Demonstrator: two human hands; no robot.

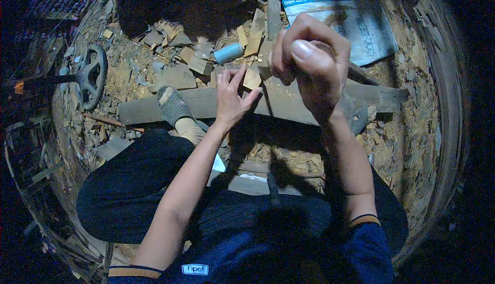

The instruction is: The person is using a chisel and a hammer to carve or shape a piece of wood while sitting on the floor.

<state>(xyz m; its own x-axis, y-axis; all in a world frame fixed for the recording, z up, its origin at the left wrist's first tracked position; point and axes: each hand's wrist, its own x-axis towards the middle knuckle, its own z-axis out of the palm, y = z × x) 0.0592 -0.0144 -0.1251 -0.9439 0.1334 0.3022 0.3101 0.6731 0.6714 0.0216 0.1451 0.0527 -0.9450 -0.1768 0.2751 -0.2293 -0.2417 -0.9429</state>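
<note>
My left hand point(230, 98) has its thumb and fingers around a small pale wood block point(251, 79), which rests at the far edge of a long thick plank point(289, 106) in front of me. My right hand point(315, 59) is raised closer to the camera, to the right of the block, curled in a fist with the thumb over the fingers. Whatever it grips is hidden by the fist. A dark bar-like piece point(362, 74) shows behind that wrist; I cannot tell whether it belongs to the hand's grip.
My sandalled left foot point(174, 106) presses against the plank; the right one point(359, 120) is partly behind my forearm. Beyond the plank lie a light-blue cylinder point(228, 53), wood offcuts point(255, 31) and a printed sack point(368, 36). A spoked handwheel point(93, 77) stands at left.
</note>
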